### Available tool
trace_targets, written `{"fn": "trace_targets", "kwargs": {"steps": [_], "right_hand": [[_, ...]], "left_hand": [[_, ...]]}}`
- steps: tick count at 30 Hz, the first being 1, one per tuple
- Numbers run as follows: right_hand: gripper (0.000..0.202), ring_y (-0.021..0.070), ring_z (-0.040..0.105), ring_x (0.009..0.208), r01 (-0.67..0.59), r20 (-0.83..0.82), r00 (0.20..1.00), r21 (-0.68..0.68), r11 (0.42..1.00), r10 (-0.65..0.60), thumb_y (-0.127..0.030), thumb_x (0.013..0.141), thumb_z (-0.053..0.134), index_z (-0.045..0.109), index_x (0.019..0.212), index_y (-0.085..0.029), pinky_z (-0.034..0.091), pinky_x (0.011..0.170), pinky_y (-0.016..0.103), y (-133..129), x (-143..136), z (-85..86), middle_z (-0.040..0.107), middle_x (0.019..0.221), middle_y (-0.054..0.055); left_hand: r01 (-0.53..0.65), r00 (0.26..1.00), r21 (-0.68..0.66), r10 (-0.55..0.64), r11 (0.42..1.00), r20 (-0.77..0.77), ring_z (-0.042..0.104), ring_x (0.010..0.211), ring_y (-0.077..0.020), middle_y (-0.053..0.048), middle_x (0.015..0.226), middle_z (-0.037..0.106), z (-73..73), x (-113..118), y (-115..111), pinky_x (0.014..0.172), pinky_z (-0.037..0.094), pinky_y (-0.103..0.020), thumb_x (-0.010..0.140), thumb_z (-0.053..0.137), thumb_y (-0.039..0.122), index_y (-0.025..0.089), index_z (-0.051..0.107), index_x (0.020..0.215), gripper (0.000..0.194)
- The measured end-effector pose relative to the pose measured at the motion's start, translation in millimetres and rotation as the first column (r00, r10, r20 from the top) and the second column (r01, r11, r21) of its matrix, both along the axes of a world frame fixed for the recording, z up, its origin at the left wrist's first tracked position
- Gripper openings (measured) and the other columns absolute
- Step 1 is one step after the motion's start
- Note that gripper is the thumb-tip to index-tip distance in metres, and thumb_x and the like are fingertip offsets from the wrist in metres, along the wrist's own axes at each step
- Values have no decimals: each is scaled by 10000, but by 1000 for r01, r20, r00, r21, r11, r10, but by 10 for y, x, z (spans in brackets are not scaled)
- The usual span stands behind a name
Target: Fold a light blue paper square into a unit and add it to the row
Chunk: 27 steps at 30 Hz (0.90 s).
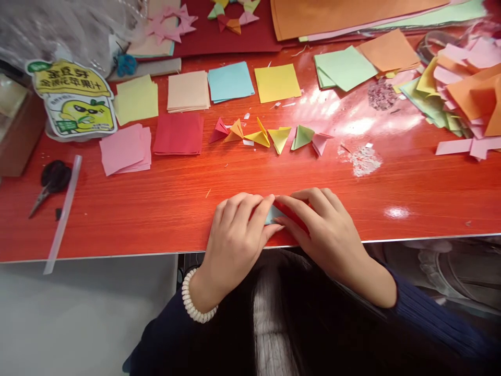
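Close to the table's front edge, both hands meet over a small light blue piece of folded paper (273, 214). My left hand (240, 235) is closed on its left side, with thumb and fingers pinching it. My right hand (323, 224) grips the right end between thumb and fingers. Much of the paper is hidden under the fingers, so its full shape does not show. Beyond the hands lies a row of folded paper pieces, among them an orange one (235, 131), a yellow one (279, 138) and a green one (302, 137).
Stacks of square paper line the table (164, 209), including red (179, 134), pink (124, 150), blue (230, 82) and yellow (277, 83). Black-handled scissors (56, 176) and a translucent strip (63, 214) lie at left. Paper scraps (472, 86) heap at right.
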State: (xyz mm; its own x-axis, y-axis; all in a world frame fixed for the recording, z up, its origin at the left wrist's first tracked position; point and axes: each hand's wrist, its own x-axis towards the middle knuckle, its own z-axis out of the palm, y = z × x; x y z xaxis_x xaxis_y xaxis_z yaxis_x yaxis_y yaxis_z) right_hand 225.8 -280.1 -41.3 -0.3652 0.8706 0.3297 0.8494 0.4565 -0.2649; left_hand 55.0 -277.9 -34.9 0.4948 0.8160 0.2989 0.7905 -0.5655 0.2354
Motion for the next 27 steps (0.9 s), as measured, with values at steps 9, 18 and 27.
{"fn": "trace_targets", "kwargs": {"steps": [9, 18, 27], "right_hand": [[208, 183, 483, 731, -36, -61, 998, -34, 999, 34, -220, 892, 478, 555, 1075, -156, 440, 681, 321, 50, 54, -70, 565, 806, 63], [24, 165, 502, 709, -97, -162, 984, -102, 990, 80, -201, 867, 518, 530, 873, -182, 434, 643, 298, 146, 64, -25, 557, 790, 46], [42, 119, 507, 663, -273, -125, 960, -198, 942, 251, -199, 868, 491, 516, 856, -169, 396, 562, 227, 423, 169, 31, 555, 781, 22]], "left_hand": [[-7, 987, -335, 60, 942, 148, 472, 872, -172, -37, 933, 577, 37, -80, 64, 808, 398, -334, 889, 500, 239, 178, 549, 1063, 190], [50, 977, -508, 64, 860, 203, 513, 799, -134, 5, 849, 580, 152, -84, 239, 725, 407, -271, 858, 533, 170, 177, 534, 854, 8], [193, 977, -530, -112, 826, 182, 544, 687, -96, 27, 802, 607, 234, -144, 521, 592, 376, -208, 838, 514, 130, 172, 572, 873, 80]]}}
